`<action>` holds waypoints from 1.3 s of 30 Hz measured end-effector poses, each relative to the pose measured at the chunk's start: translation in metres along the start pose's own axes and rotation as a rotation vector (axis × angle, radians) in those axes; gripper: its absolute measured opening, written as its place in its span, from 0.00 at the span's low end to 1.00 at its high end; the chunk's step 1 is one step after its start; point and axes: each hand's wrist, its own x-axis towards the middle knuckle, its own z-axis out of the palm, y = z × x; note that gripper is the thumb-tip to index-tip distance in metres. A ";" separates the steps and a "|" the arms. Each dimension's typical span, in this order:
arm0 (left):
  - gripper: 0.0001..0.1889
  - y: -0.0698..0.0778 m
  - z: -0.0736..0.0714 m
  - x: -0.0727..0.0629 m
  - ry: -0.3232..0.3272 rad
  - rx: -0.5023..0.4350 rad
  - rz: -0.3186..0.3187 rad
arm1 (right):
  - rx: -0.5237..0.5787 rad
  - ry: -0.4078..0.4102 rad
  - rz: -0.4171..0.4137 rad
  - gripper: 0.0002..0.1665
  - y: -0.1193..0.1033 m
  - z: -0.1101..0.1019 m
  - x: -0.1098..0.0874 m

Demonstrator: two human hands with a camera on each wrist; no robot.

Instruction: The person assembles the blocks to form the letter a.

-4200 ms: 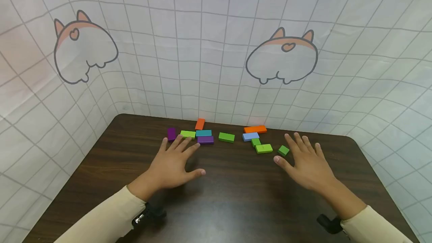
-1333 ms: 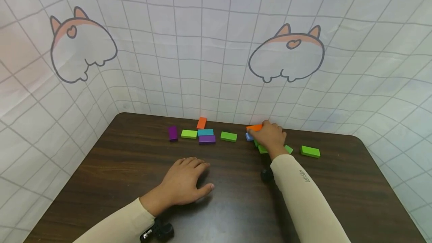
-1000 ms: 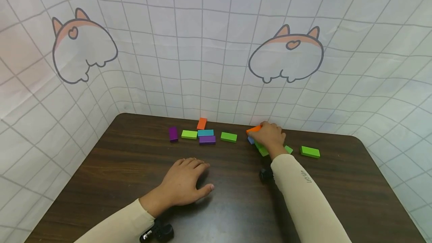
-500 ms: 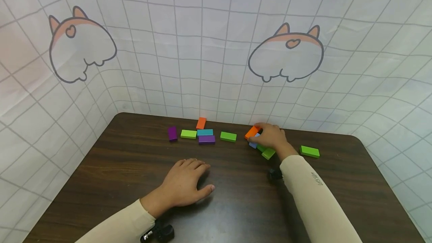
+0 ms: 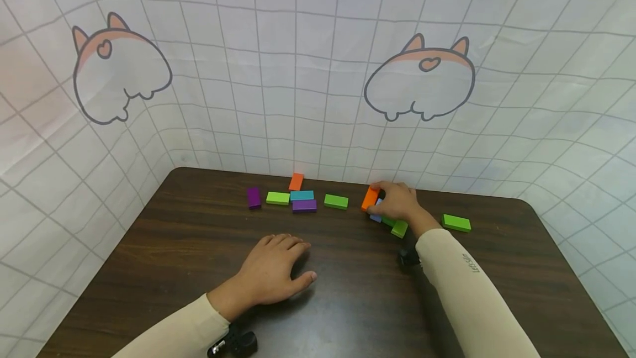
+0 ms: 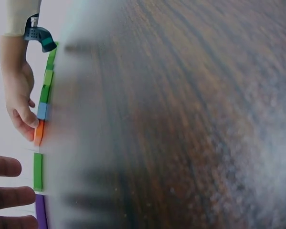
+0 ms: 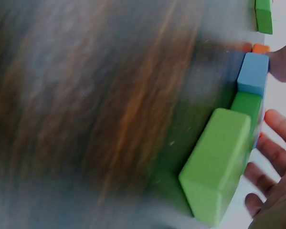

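In the head view my right hand (image 5: 399,203) holds an orange block (image 5: 370,198) by its edges at the back of the table, thumb on the near end and fingers toward the far end. Close against it lie a light blue block (image 5: 376,217), a dark green block (image 5: 388,221) and a light green block (image 5: 399,228), partly covered by the hand. The right wrist view shows the light blue block (image 7: 253,71) and both green ones in a slanting row. My left hand (image 5: 270,269) rests low over the front of the table, fingers relaxed, with nothing in it.
Left of the right hand lie a green block (image 5: 336,201), a violet block (image 5: 305,206), a teal block (image 5: 302,195), a lime block (image 5: 277,198), a red-orange block (image 5: 296,182) and a dark purple block (image 5: 254,198). Another green block (image 5: 456,223) lies to the right. A curtain (image 5: 318,70) hangs behind.
The orange block has turned from lying sideways to pointing away from me. Its light blue and green neighbours have shifted right and nearer. Earlier, my left hand drew back from the blocks.
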 end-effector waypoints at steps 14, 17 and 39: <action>0.33 -0.002 0.002 -0.004 0.001 -0.018 0.009 | -0.097 0.071 -0.209 0.41 0.009 -0.003 -0.012; 0.32 -0.002 0.003 -0.004 0.001 -0.028 0.016 | -0.092 0.089 -0.253 0.41 0.007 -0.006 -0.019; 0.29 0.013 0.010 0.020 -0.015 -0.041 0.124 | -0.068 0.094 -0.380 0.38 0.006 -0.006 -0.089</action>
